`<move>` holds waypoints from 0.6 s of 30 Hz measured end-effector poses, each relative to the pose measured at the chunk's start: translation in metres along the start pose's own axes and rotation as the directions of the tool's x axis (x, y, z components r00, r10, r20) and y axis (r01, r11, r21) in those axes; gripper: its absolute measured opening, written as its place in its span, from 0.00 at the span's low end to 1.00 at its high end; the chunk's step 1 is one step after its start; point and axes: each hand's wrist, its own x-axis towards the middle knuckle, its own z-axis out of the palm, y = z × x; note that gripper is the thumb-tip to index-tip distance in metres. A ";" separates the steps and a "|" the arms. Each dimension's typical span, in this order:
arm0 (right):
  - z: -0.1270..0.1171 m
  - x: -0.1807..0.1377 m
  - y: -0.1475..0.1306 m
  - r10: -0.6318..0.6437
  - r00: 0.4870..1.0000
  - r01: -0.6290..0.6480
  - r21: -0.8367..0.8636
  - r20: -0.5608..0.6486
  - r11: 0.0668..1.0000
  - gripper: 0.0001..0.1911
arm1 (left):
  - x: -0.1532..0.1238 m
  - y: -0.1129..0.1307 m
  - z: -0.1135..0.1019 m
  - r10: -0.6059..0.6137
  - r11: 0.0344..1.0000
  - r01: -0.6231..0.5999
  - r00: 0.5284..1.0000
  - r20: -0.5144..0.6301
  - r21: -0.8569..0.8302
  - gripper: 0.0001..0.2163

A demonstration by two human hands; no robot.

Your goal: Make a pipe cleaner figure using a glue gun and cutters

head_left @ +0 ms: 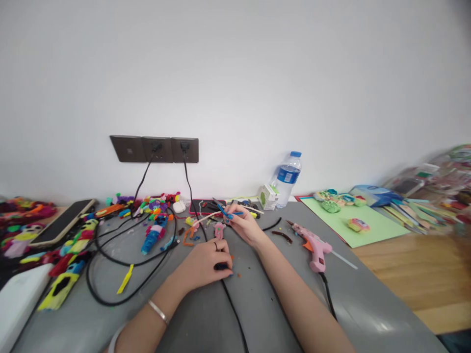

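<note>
My right hand [241, 224] is raised over the middle of the table, its fingers closed round blue-handled scissors [227, 214] that point up and left. Lower and nearer to me, my left hand [206, 264] rests on the table with curled fingers. Something dark shows between its thumb and fingers, too hidden to name. Just beyond the left knuckles is a small pink fuzzy figure [220, 230]. A cream pipe cleaner [206, 217] and a bent orange pipe cleaner [189, 238] lie to its left.
A pink glue gun [312, 247] lies right of my forearm. Black cables [110, 300] loop across the left side, near colourful pipe-cleaner figures [154, 235] and a phone [64, 221]. A water bottle [288, 180] and small carton [268, 197] stand by the wall. Green paper [382, 228] lies right.
</note>
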 end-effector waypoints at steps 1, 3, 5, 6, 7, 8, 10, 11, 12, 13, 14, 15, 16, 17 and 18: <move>0.000 0.000 0.000 0.002 1.000 -0.002 0.003 0.001 1.000 0.11 | 0.000 0.000 -0.001 -0.026 0.999 0.025 0.999 -0.036 -0.033 0.03; 0.001 -0.001 0.001 0.013 1.000 -0.013 0.001 -0.002 1.000 0.12 | 0.001 -0.002 -0.002 -0.123 0.988 0.107 0.981 -0.147 -0.108 0.03; 0.002 -0.001 0.001 0.042 0.999 -0.042 -0.016 0.003 0.999 0.11 | 0.003 -0.005 -0.004 -0.253 0.960 0.204 0.925 -0.282 -0.193 0.02; 0.002 -0.002 0.002 0.061 0.998 -0.061 -0.027 0.015 0.998 0.11 | 0.004 -0.007 -0.005 -0.308 0.942 0.235 0.888 -0.341 -0.240 0.00; 0.003 -0.002 0.003 0.082 0.996 -0.080 -0.041 0.035 0.996 0.11 | 0.005 -0.008 -0.006 -0.352 0.923 0.250 0.857 -0.376 -0.293 0.02; 0.004 -0.003 0.004 0.100 0.993 -0.097 -0.061 0.057 0.993 0.11 | 0.006 -0.009 -0.007 -0.394 0.898 0.252 0.825 -0.405 -0.360 0.03; 0.004 -0.004 0.005 0.120 0.988 -0.108 -0.120 0.101 0.987 0.10 | 0.008 -0.011 -0.008 -0.451 0.847 0.225 0.784 -0.426 -0.481 0.06; 0.004 -0.004 0.006 0.123 0.985 -0.104 -0.154 0.119 0.983 0.10 | 0.008 -0.011 -0.008 -0.470 0.822 0.209 0.773 -0.425 -0.530 0.06; 0.004 -0.004 0.006 0.124 0.983 -0.098 -0.185 0.133 0.978 0.10 | 0.008 -0.012 -0.008 -0.482 0.801 0.194 0.770 -0.418 -0.566 0.07; 0.004 -0.005 0.006 0.126 0.982 -0.094 -0.210 0.144 0.973 0.10 | 0.008 -0.013 -0.008 -0.489 0.785 0.183 0.769 -0.411 -0.592 0.07; 0.004 -0.005 0.006 0.129 0.980 -0.092 -0.229 0.152 0.969 0.10 | 0.008 -0.014 -0.008 -0.493 0.773 0.175 0.771 -0.404 -0.609 0.07; 0.005 -0.004 0.006 0.133 0.979 -0.093 -0.243 0.155 0.966 0.11 | 0.007 -0.016 -0.007 -0.495 0.765 0.169 0.772 -0.399 -0.621 0.07; 0.005 -0.004 0.005 0.137 0.979 -0.094 -0.257 0.154 0.962 0.11 | 0.007 -0.017 -0.007 -0.496 0.760 0.165 0.773 -0.396 -0.629 0.07; 0.006 -0.004 0.004 0.138 0.979 -0.095 -0.270 0.148 0.958 0.11 | 0.007 -0.019 -0.007 -0.499 0.754 0.163 0.772 -0.394 -0.636 0.08; 0.007 -0.004 0.003 0.139 0.980 -0.095 -0.281 0.142 0.955 0.11 | 0.006 -0.020 -0.007 -0.504 0.748 0.164 0.771 -0.389 -0.643 0.08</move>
